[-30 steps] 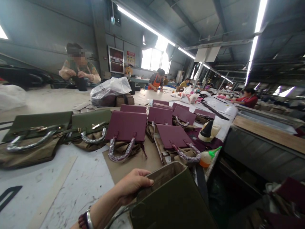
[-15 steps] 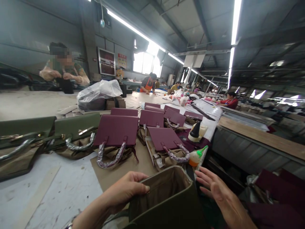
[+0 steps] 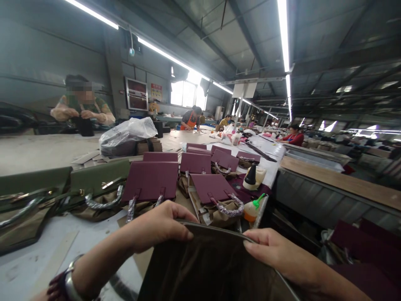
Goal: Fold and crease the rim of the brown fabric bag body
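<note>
A dark olive-brown bag (image 3: pixel 213 267) fills the bottom centre, its opening edge towards the far side. My left hand (image 3: pixel 163 228) pinches the left part of that edge between thumb and fingers. At the right part of the same edge, my right hand (image 3: pixel 272 248) grips with thumb and fingers. Just beyond lie maroon bag pieces (image 3: pixel 152 179) with plastic-wrapped handles (image 3: pixel 232 207). Green bags (image 3: pixel 98 177) with wrapped handles rest to the left. A small bottle with a green nozzle (image 3: pixel 252 209) stands beyond my right hand.
A clear plastic bag (image 3: pixel 125 136) lies behind the green bags. A container with a black cone (image 3: pixel 252 177) stands near the table's right edge. One person (image 3: pixel 83 110) works at the far left, another in an orange apron (image 3: pixel 190 119) further back. Maroon pieces (image 3: pixel 360 251) lie low on the right.
My right hand, previously open beside the bag, now grips its edge. The bag's opening has turned and flattened, and my left hand has shifted slightly upward with it. The view has tilted up slightly.
</note>
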Demonstrator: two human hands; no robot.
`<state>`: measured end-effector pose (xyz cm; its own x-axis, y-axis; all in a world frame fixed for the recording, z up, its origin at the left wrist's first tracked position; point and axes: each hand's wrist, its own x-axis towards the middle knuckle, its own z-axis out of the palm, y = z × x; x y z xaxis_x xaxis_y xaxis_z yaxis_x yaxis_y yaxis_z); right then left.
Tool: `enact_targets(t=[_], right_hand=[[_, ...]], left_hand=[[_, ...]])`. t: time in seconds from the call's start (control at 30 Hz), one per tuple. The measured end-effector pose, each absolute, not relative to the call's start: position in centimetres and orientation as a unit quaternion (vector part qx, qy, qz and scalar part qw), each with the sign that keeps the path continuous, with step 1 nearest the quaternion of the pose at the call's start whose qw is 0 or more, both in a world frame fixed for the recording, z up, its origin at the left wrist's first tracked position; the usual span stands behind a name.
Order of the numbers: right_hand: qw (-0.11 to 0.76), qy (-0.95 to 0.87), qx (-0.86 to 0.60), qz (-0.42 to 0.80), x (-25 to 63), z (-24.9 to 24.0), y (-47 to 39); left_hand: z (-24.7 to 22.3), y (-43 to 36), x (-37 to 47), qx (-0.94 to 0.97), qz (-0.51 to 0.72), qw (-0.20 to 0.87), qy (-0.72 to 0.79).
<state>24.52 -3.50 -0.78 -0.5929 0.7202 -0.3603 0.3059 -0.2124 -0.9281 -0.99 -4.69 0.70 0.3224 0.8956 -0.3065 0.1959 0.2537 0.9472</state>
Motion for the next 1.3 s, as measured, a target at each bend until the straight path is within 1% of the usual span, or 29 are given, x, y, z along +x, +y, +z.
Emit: enact_targets(t=[0.07,0.13,0.23,0.3,0.53,0.67,0.73,0.8,0.97,1.07,1.2,1.3], right_hand=[[0.140,-0.623,-0.418,0.646,24.2,-0.9,-3.8],[0.132,-0.665,-0.418,0.604,23.9,-1.1,-3.8],[0.143,-0.704,-0.428,0.548,23.4,-1.8,-3.8],[0.151,-0.695,-0.429,0.557,23.3,-2.3,-3.7],[0.161,-0.675,-0.423,0.583,23.2,-3.5,-3.4],[0.166,-0.665,-0.413,0.600,23.4,-3.8,-3.0],[0.166,-0.668,-0.413,0.596,23.6,-4.0,-2.8],[0.164,-0.679,-0.411,0.586,23.6,-4.3,-2.6],[0.160,-0.713,-0.386,0.563,23.4,-4.7,-2.2],[0.150,-0.729,-0.363,0.560,23.0,-4.9,-2.3],[0.170,-0.724,-0.336,0.578,22.1,-5.0,-2.8],[0.201,-0.693,-0.304,0.622,21.4,-5.2,-3.2]], left_hand=[[1.5,-4.3,-1.4,0.553,0.270,0.598,0.513],[1.8,-4.0,-1.7,0.561,0.247,0.598,0.517],[1.1,-3.6,-1.9,0.563,0.244,0.601,0.512],[0.2,-3.3,-2.1,0.569,0.263,0.589,0.511],[-2.4,-2.6,-2.3,0.604,0.311,0.485,0.551],[-3.4,-2.7,-2.5,0.651,0.345,0.381,0.558],[-4.0,-2.7,-2.6,0.667,0.361,0.350,0.551],[-4.4,-2.7,-2.7,0.663,0.367,0.357,0.546],[-5.1,-2.9,-3.1,0.634,0.346,0.423,0.547],[-4.9,-3.5,-3.4,0.620,0.333,0.446,0.553],[-3.6,-4.1,-4.2,0.616,0.320,0.431,0.576],[-1.6,-4.4,-4.9,0.626,0.312,0.400,0.593]])
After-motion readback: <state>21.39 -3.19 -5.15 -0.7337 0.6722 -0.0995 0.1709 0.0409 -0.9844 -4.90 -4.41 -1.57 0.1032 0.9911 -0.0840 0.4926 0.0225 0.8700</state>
